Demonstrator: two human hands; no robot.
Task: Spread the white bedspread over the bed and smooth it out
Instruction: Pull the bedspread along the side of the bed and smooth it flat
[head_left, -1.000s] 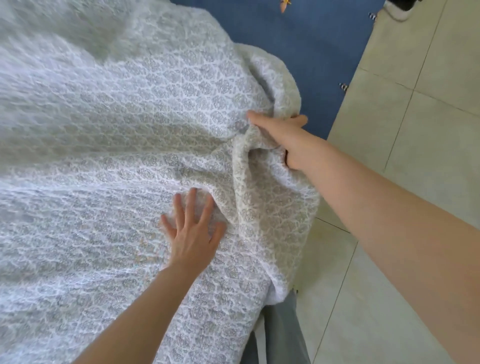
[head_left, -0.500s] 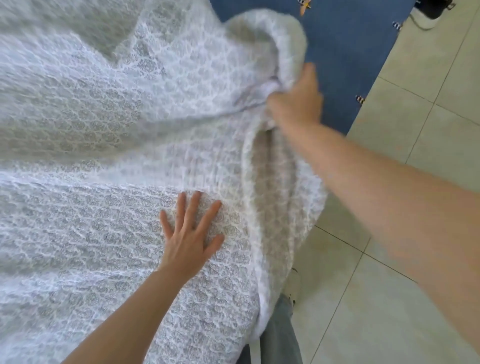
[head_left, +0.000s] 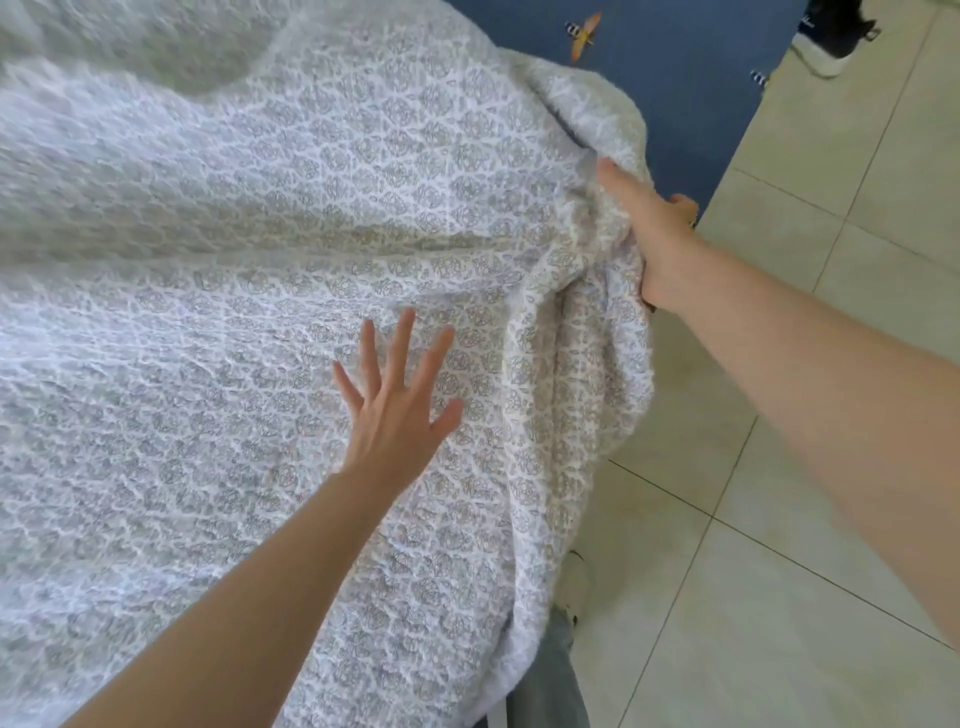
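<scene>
The white bedspread with a grey floral pattern covers most of the view, lying over the bed. My left hand presses flat on it with spread, straight fingers near the bed's right side. At the bed's corner my right hand grips a bunched fold of the bedspread's edge. Below that hand the cloth hangs down in folds over the bed's side. A long crease runs leftwards from the gripped fold.
A blue sheet or rug with an orange insect print lies beyond the corner. Pale floor tiles fill the right. A dark shoe sits top right. My grey trouser leg shows at the bottom.
My right hand had lifted the gripped corner up and away; now it has come back down and towards me. The left hand has stayed flat on the cloth.
</scene>
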